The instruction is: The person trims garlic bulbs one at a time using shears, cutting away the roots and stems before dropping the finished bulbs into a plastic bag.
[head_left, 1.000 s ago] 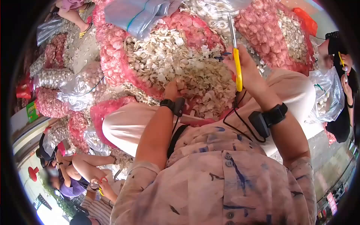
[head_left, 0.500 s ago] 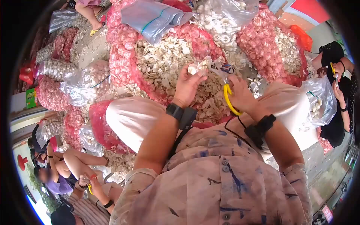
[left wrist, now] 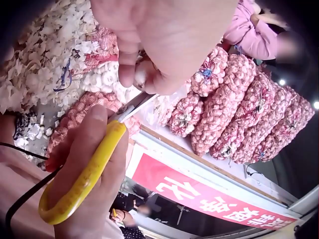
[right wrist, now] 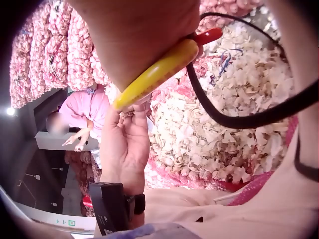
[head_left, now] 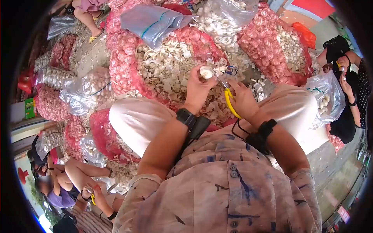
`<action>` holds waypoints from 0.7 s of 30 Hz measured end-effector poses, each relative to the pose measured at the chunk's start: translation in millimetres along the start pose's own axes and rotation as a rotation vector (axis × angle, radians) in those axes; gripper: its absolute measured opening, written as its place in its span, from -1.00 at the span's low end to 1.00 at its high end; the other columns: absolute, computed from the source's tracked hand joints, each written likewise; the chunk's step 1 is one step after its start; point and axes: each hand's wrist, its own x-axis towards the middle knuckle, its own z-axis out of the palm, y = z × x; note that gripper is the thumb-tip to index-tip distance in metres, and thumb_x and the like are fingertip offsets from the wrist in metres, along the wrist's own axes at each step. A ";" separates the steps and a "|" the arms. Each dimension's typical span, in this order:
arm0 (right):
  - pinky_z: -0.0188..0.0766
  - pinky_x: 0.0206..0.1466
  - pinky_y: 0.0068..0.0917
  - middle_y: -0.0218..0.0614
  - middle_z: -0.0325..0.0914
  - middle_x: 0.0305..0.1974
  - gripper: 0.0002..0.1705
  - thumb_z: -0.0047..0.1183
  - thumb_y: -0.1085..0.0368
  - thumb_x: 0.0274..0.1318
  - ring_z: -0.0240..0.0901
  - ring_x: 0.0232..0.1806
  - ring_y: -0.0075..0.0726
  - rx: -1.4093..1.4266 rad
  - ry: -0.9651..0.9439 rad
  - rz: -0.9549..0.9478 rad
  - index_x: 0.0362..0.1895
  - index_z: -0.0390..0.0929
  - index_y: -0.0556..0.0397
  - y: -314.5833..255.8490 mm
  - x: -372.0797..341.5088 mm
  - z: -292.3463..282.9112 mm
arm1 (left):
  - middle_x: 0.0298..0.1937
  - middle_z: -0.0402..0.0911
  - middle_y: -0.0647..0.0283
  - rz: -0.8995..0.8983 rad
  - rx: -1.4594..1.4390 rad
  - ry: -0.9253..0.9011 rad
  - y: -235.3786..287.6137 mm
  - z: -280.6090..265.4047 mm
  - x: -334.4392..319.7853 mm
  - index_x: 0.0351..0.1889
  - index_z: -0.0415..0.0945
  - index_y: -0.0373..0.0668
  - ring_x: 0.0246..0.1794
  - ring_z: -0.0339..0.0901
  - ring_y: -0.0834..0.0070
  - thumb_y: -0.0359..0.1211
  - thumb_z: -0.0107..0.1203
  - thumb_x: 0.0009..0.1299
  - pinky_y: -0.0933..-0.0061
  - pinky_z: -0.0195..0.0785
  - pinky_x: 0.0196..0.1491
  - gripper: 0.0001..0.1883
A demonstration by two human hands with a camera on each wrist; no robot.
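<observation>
My left hand (head_left: pixel 199 90) pinches a white garlic bulb (head_left: pixel 206 72) above the heap of skins. My right hand (head_left: pixel 244 101) is wrapped round the yellow handle (head_left: pixel 230 104) of a pair of scissors, whose metal blades reach to the bulb. Seen from the left wrist, the blades (left wrist: pixel 139 103) touch the fingers' side of the bulb, which is mostly hidden by my left hand (left wrist: pixel 169 40). In the right wrist view the yellow handle (right wrist: pixel 159 69) covers the blades, and my left hand (right wrist: pixel 124 149) is beyond it, palm up.
Loose garlic skins (head_left: pixel 167 70) fill an open red net sack between my knees. A folded clear plastic bag (head_left: pixel 155 23) lies on its far edge. Full net sacks (head_left: pixel 260 42) stand around. Other people sit at the left and right, with a bag of bulbs (head_left: pixel 324 103) at the right.
My left hand came up from the heap with a bulb. The scissors, upright earlier in my right hand, were lowered toward it, and their blades now meet the bulb.
</observation>
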 end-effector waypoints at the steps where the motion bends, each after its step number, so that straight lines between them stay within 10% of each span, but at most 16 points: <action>1: 0.45 -0.13 0.00 0.16 0.51 -0.23 -0.65 0.12 0.29 0.10 0.48 -0.21 0.34 -0.028 0.043 -0.060 -0.02 0.44 0.09 3.1 -0.2 0.6 | -0.06 0.55 0.22 0.018 0.027 -0.010 1.3 0.0 -0.3 0.23 0.29 -0.27 -0.12 0.57 0.53 -0.59 0.17 0.33 0.50 0.58 -0.11 -0.49; 11: 0.36 -0.30 -0.15 0.04 0.45 -0.46 -0.82 0.11 0.33 0.13 0.42 -0.41 0.21 0.136 -0.009 -0.058 -0.29 0.44 0.19 6.0 5.2 5.2 | -0.10 0.58 0.32 -0.127 -0.218 -0.025 -10.5 -17.6 11.1 0.21 0.38 -0.20 -0.27 0.47 0.64 -0.55 0.19 0.35 0.59 0.32 -0.28 -0.55; 17: 0.39 -0.30 -0.20 0.03 0.44 -0.48 -0.79 0.11 0.29 0.18 0.47 -0.43 0.12 0.272 0.009 -0.007 -0.18 0.49 0.17 10.4 13.9 15.4 | -0.12 0.60 0.36 -0.118 -0.488 -0.041 -9.1 -25.2 16.2 0.25 0.38 -0.14 -0.23 0.53 0.63 -0.52 0.27 0.30 0.62 0.37 -0.25 -0.46; 21: 0.41 -0.21 -0.19 0.06 0.48 -0.34 -0.69 0.15 0.26 0.18 0.49 -0.31 0.11 0.378 -0.007 0.181 -0.03 0.49 0.11 14.2 21.2 18.9 | -0.11 0.57 0.36 -0.031 -0.162 0.035 -3.9 -29.3 17.9 0.24 0.40 -0.13 -0.20 0.50 0.66 -0.54 0.25 0.29 0.59 0.39 -0.23 -0.47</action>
